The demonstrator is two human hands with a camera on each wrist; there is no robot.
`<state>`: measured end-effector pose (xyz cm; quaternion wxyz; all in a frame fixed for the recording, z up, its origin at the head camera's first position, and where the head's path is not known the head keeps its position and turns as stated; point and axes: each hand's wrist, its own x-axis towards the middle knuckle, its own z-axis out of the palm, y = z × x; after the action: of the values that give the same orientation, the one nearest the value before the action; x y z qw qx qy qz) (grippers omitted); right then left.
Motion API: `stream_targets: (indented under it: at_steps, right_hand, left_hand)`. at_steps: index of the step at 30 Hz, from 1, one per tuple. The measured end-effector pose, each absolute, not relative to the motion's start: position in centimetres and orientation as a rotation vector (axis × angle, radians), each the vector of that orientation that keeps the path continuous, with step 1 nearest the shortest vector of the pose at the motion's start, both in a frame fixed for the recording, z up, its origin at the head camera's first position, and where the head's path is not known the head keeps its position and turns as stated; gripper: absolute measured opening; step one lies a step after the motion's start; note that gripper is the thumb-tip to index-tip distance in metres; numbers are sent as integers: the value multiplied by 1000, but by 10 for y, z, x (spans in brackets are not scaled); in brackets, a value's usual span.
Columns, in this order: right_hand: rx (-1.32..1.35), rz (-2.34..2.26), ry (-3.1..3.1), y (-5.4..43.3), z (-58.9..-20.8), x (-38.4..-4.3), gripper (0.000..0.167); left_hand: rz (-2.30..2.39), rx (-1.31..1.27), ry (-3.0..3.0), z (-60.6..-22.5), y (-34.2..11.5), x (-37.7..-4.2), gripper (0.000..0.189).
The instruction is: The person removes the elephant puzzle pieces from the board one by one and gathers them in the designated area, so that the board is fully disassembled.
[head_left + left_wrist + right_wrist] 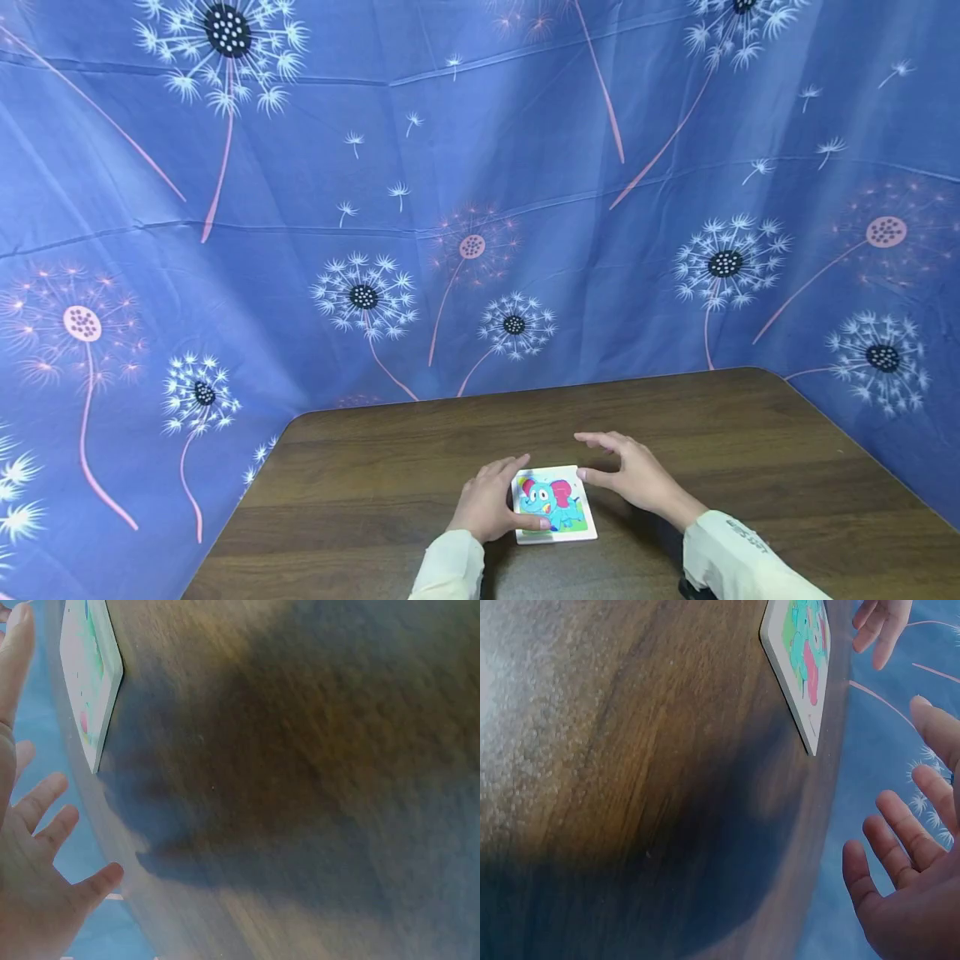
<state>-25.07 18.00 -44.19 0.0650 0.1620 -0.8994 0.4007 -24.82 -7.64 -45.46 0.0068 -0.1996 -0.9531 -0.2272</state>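
Note:
A flat square board (pixel 557 505) with a white border lies on the wooden table, showing a cartoon blue elephant with pink ears. My left hand (pixel 491 504) is at its left side, thumb across the lower left of the picture in the head view. Gaps around the board (pixel 802 652) in the right wrist view suggest that hand hovers above it. Beyond the board's right edge is my right hand (pixel 626 473), fingers extended and thumb apart, holding nothing. The left wrist view shows the left hand (pixel 37 900) with spread fingers and nothing in it.
The brown wooden table (pixel 360 500) has rounded far corners. Behind it hangs a blue cloth (pixel 465 150) printed with dandelions, reaching down along the table's far and side edges. Both forearms wear pale sleeves (pixel 738 554).

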Motion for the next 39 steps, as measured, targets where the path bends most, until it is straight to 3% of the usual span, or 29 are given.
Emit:
stream_targets:
  at_steps: [25,39]
  right_hand:
    - [673,1236,-2793,174,-455,-263,47]
    - [613,1141,-2891,166,-454,-267,42]
  left_hand:
    - [-608,-613,-3072,-459,-74,-249,95]
    - [-578,-575,-3120,-463,-72,-252,98]
